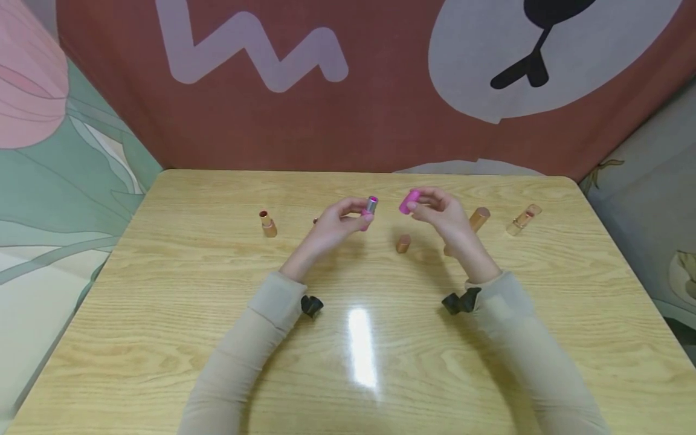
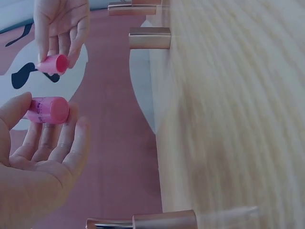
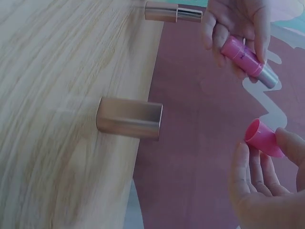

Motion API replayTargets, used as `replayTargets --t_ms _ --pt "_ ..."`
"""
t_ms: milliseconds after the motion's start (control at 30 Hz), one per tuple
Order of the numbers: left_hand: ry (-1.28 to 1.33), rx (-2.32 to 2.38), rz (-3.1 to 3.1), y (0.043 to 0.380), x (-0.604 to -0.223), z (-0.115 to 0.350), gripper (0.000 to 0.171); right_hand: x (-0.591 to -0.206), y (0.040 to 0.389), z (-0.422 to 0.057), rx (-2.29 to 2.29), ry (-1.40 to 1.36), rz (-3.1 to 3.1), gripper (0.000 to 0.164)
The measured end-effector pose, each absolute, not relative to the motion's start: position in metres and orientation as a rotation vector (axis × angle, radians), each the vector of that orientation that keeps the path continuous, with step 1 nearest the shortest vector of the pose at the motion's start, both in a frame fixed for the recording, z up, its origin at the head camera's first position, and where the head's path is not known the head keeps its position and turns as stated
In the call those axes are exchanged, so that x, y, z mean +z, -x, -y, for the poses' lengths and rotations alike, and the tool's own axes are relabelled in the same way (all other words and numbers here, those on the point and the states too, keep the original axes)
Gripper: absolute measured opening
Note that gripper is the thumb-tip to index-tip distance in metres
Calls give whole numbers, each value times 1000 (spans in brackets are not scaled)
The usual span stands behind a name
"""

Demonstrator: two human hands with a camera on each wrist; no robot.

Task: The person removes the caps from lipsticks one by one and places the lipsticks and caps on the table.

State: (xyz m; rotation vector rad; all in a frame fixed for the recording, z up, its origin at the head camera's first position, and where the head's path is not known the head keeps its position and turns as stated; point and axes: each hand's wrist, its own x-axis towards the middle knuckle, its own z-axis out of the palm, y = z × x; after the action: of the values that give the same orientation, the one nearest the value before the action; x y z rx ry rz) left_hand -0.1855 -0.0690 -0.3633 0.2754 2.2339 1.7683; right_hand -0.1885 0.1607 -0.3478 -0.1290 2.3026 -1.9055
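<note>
In the head view, my left hand [image 1: 336,228] pinches a pink lipstick [image 1: 372,206] by its base. Its silver collar points up and away, with a bit of magenta at the top. My right hand [image 1: 444,216] holds the matching pink cap [image 1: 409,202] between thumb and fingers. A small gap separates cap and lipstick, both raised over the table. Dark print shows on the lipstick's pink base [image 3: 244,56] in the right wrist view, where the cap's hollow end [image 3: 256,130] also faces the camera. A rose-gold cap [image 1: 403,243] stands on the table between the hands.
An uncapped gold lipstick [image 1: 268,224] stands at the left. Behind my right hand, a rose-gold tube [image 1: 479,219] is partly hidden. Farther right is a lipstick with a clear cap [image 1: 523,220]. The wooden table [image 1: 348,284] meets a reddish patterned backdrop [image 1: 272,133].
</note>
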Motion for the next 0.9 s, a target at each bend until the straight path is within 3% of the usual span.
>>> replayTargets --t_ms 400,633,900 --pt "-260 1817 -2265 187 -355 85 39 -345 187 -173 -1833 141 -2421 36" --pt "-212 1840 -2283 188 -352 100 40 -343 185 -184 -1782 111 -2487 45" --pt "-168 1892 -2256 184 -346 116 40 -344 185 -197 -1768 97 -2531 41"
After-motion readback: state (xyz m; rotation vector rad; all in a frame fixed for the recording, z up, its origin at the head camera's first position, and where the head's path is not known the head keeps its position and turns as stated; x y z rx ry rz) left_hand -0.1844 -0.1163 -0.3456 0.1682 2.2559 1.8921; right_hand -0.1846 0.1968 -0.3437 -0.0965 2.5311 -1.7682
